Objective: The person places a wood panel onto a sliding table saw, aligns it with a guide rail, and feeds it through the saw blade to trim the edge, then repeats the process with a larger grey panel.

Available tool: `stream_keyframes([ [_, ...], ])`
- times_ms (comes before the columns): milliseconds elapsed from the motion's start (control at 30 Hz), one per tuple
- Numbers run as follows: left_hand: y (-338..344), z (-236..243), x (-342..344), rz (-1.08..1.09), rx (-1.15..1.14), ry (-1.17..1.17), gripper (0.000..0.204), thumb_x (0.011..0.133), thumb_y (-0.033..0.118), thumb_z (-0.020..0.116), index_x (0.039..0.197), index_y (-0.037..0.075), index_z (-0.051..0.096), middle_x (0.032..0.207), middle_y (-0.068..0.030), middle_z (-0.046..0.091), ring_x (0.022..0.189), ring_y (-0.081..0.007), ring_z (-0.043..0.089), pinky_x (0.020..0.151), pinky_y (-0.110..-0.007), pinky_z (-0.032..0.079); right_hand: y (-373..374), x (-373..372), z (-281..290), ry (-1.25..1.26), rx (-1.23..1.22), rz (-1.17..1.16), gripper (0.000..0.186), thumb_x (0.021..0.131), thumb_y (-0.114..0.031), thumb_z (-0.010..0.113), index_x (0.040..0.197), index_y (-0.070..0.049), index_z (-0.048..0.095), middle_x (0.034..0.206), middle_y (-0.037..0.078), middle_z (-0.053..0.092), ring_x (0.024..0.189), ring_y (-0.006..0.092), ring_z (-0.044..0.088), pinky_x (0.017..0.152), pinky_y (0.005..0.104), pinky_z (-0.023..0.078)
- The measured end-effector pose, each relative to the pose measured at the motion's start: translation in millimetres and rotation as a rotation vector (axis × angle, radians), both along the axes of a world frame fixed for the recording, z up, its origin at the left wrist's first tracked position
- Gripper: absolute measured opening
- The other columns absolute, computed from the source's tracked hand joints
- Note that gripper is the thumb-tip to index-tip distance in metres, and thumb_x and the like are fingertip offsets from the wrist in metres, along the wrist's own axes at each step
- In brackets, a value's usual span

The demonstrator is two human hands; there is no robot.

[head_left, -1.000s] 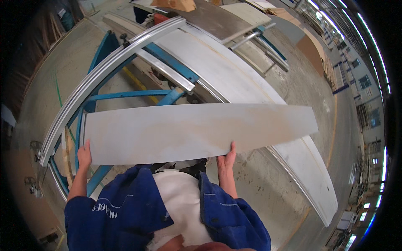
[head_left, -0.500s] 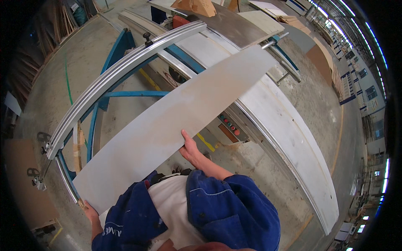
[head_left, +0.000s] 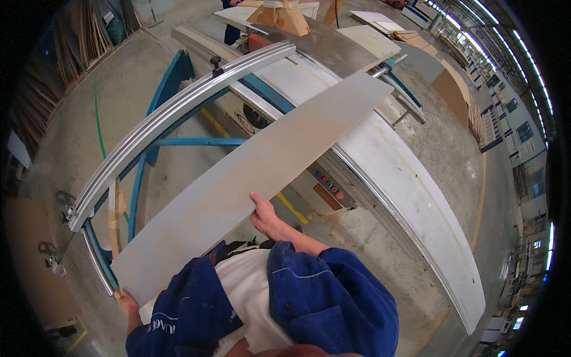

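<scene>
A long, pale grey board [head_left: 238, 172] with brownish smudges slants across the view, held in both hands. My left hand [head_left: 127, 303] grips its near left corner, with part of the fingers hidden at the edge. Along the near long edge, my right hand [head_left: 265, 218] has its thumb on top and its other fingers out of sight underneath. The board's far end overlaps the white machine table [head_left: 416, 190] of what looks like a sliding table saw. Beyond the board runs a silver metal fence [head_left: 178, 104] on a blue frame [head_left: 196, 142].
A panel of coloured buttons [head_left: 329, 185] sits on the machine's side below the board. An orange-brown guard [head_left: 279, 19] stands at the back, near a partly visible person in dark blue [head_left: 232, 33]. Sheets lean at the far left [head_left: 80, 41]; more panels [head_left: 449, 83] stand right.
The view has shifted, so the machine sits slightly lower. The board has turned a little and looks narrower. My hands keep their hold.
</scene>
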State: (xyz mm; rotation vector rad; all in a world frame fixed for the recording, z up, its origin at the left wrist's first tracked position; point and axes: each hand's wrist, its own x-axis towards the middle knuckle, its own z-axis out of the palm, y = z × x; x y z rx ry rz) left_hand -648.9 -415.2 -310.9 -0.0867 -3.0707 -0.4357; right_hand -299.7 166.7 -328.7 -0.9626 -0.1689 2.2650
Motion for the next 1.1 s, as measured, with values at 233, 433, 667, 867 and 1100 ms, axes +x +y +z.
stream_keyframes([
  [233, 182, 118, 54, -0.472, 0.294, -0.211, 0.054, 0.093, 0.040, 0.071, 0.130, 0.001, 0.066, 0.124, -0.0222, 0.068, 0.120, -0.0410, 0.063, 0.106, -0.047, 0.048, 6, -27, 69, -0.053, 0.177, 0.093, 0.038, 0.098, -0.004, 0.061, 0.134, 0.004, 0.052, 0.132, 0.014, 0.060, 0.118, 0.0255, 0.061, 0.100, 0.0387, 0.053],
  [433, 402, 196, 140, -1.120, 0.107, 0.101, 0.041, 0.085, 0.032, 0.079, 0.113, 0.004, 0.071, 0.110, -0.0175, 0.072, 0.097, -0.0405, 0.067, 0.086, -0.048, 0.053, 56, -72, 109, -0.008, 0.440, 0.318, 0.037, 0.098, -0.005, 0.062, 0.129, 0.010, 0.051, 0.127, 0.015, 0.060, 0.120, 0.0255, 0.060, 0.107, 0.0369, 0.050],
  [667, 542, 205, 96, -0.881, 0.011, 0.254, 0.041, 0.092, 0.043, 0.072, 0.101, 0.003, 0.069, 0.091, -0.0212, 0.073, 0.086, -0.0427, 0.069, 0.077, -0.052, 0.054, 129, -77, 133, 0.099, 0.775, 0.554, 0.054, 0.102, -0.014, 0.065, 0.147, 0.007, 0.045, 0.145, 0.014, 0.050, 0.133, 0.0222, 0.053, 0.114, 0.0370, 0.048],
  [867, 647, 165, 20, -0.706, -0.100, 0.309, 0.066, 0.094, 0.067, 0.057, 0.103, 0.003, 0.071, 0.095, -0.0230, 0.074, 0.093, -0.0443, 0.070, 0.080, -0.053, 0.054, 230, -16, 47, -0.217, 0.846, 0.455, 0.048, 0.096, -0.022, 0.070, 0.138, 0.000, 0.060, 0.129, 0.015, 0.070, 0.111, 0.0256, 0.069, 0.094, 0.0369, 0.055],
  [1100, 671, 125, -50, -0.609, -0.304, 0.042, 0.075, 0.092, 0.075, 0.056, 0.094, 0.002, 0.074, 0.095, -0.0273, 0.072, 0.098, -0.0458, 0.069, 0.084, -0.054, 0.054, 371, 33, 36, -0.811, 1.639, 0.452, 0.069, 0.087, -0.035, 0.077, 0.145, -0.007, 0.054, 0.143, 0.023, 0.058, 0.128, 0.0416, 0.057, 0.109, 0.0441, 0.048],
])
